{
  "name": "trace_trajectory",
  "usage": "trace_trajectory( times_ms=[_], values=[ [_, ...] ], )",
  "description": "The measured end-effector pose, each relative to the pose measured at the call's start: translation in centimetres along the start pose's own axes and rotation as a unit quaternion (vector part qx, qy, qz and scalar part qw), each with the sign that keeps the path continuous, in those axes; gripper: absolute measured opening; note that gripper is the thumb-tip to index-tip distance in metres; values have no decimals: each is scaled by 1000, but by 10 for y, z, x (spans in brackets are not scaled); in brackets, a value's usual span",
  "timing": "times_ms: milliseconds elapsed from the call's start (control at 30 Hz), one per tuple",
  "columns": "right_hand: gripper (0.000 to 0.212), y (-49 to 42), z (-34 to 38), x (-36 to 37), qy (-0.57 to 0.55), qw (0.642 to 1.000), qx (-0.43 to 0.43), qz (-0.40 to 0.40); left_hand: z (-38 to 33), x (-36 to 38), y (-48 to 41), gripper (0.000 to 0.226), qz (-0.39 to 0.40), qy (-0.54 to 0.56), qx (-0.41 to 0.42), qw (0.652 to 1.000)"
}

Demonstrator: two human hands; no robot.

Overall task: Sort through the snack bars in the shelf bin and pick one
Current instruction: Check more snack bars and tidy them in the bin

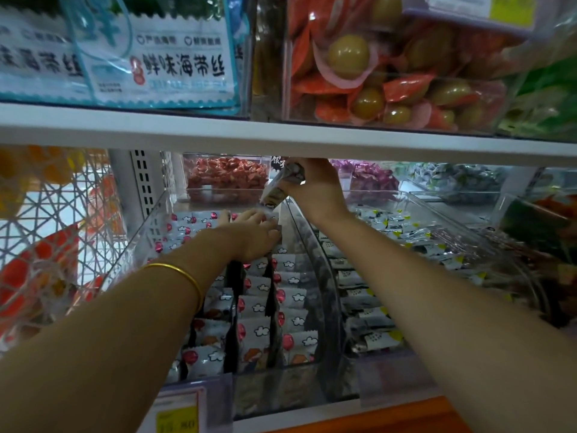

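Observation:
A clear shelf bin [142, 235] holds several rows of white snack bars [254, 306] printed with red balloons and clouds. My left hand [253, 234] reaches deep into the bin, fingers curled down among the bars at its far end; whether it grips one is hidden. My right hand [312, 184] is raised just under the upper shelf and holds a snack bar [281, 185] by its top, the wrapper hanging down over the back of the bin.
A second clear bin [443, 214] of black-and-white wrapped bars stands to the right. Behind are bins of red [226, 175] and purple [371, 178] candies. The white upper shelf [281, 140] is close above my hands. A wire basket [53, 232] stands left; a price tag [178, 415] sits at the front edge.

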State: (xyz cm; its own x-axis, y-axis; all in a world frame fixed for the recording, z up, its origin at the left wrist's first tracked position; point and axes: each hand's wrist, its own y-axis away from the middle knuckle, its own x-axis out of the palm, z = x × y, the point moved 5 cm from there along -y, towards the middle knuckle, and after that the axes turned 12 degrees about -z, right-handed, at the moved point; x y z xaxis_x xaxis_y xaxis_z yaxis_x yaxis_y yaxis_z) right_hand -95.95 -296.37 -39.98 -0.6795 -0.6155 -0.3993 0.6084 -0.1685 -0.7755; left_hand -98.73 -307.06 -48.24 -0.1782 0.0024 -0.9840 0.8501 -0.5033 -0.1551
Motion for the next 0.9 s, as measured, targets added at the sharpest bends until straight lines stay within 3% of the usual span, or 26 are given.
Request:
trace_trajectory(
  times_ms=[233, 500, 567, 667, 733, 900],
  values=[
    [29, 0, 0, 3, 17, 1000, -20, 8, 2, -1, 5, 50, -17, 15, 1, 1000],
    [24, -7, 8, 26, 123, 980, -70, 143, 3, -9, 18, 49, -29, 73, 1, 997],
    [24, -5, 8, 33, 149, 969, -72, 183, 4, -15, 24, 46, -54, 131, -5, 990],
    [30, 1, 5, 40, 193, 953, -70, 222, 17, -32, 33, 40, -130, 271, -47, 953],
    [30, 1, 5, 43, 236, 940, -86, 232, 29, -39, 37, 36, -162, 259, -70, 950],
    [30, 2, 9, 50, 308, 898, -139, 282, 26, -30, 42, 38, -99, 174, -47, 979]
  ],
)
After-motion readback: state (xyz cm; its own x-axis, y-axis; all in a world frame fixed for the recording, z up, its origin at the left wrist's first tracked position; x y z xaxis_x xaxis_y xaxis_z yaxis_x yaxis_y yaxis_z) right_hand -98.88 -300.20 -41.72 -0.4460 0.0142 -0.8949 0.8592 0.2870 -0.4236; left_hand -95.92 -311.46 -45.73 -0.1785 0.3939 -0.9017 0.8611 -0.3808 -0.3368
